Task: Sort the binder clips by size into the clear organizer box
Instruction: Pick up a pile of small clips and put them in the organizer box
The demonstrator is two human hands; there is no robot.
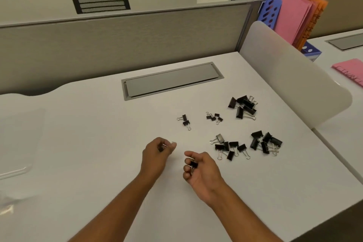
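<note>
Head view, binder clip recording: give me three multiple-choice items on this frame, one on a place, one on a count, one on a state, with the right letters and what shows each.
1. Where does the group of largest clips lie?
A. far right of the desk, near the frosted divider
B. on the grey cable hatch
C. at the desk's left edge

2. How many clips are in the pair just beyond the left hand?
A. two
B. five
C. eight

3. What is the right hand doing?
A. lying flat on the desk
B. holding a black clip
C. gripping a pink folder

Answers:
1 A: the big clips sit close to the frosted divider.
2 A: two small clips lie there, one behind the other.
3 B: its fingers curl round a black clip; the left hand also holds a clip.
</note>
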